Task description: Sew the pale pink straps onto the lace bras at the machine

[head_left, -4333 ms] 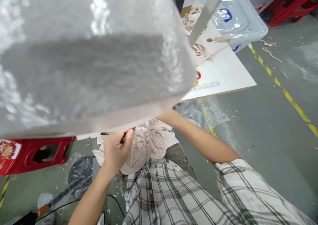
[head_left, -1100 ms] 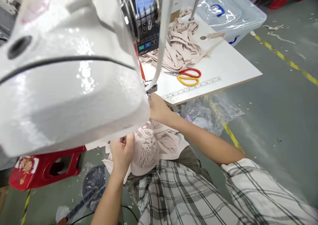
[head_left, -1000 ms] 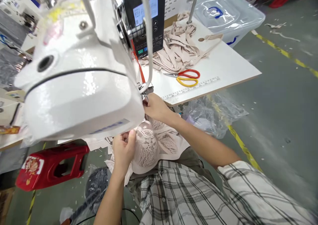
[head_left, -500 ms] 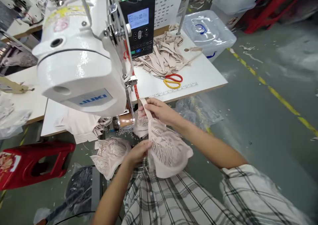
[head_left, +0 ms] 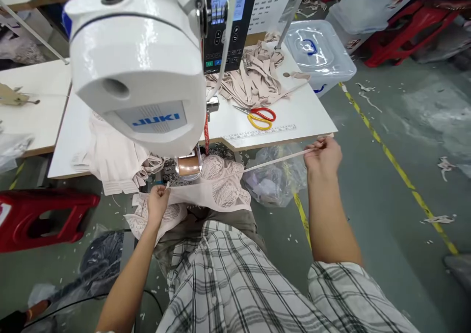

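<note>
Lace bra (head_left: 228,188), front and centre, spread just below the sewing machine (head_left: 140,73) and over the person's lap! Out at left of centre, the left hand (head_left: 158,203) has thumb and fingers pinched on the end of its pale side band (head_left: 191,194). And look right: the right hand (head_left: 324,156) has its fingers curled tight around a narrow strap (head_left: 275,162), which runs taut and slanting down to the bra in the middle. Beneath the left hand, another lace piece (head_left: 138,223). Above centre on the white tabletop (head_left: 312,112), red-and-yellow scissors (head_left: 259,118) lie just above a clear ruler (head_left: 261,133), with a heap of beige strips (head_left: 253,80) behind. Down at the left edge, a red stool (head_left: 37,220).
</note>
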Motion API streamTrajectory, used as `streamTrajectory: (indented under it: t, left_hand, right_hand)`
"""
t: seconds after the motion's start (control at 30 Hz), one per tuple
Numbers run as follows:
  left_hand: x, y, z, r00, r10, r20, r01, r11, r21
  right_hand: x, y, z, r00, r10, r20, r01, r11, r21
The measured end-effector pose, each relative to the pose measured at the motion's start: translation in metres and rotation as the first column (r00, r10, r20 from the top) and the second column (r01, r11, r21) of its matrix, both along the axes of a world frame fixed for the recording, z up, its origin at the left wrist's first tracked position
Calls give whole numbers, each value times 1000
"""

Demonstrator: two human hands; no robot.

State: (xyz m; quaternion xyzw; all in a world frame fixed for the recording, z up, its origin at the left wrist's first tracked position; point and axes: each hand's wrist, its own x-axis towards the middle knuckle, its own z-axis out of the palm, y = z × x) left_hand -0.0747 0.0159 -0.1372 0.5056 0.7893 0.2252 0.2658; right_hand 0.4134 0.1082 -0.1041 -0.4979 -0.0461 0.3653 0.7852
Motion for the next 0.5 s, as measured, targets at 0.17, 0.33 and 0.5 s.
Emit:
streamTrajectory:
  t: [0.17,0.33,0.5]
  left_hand:
    - [36,0,-2,995,-2,-102,16,991,136]
    - [73,-13,49,921,-390,-3,383,904,189]
    - [92,-24,106,775,-632,5,610,751,251]
  right_hand:
    - [-49,-19,4,978,130,162,-133,991,6]
    - [-148,-75,11,365,672,645,-705,651,-280]
    - [-189,-106,43,-37,668,743,-803,423,-421]
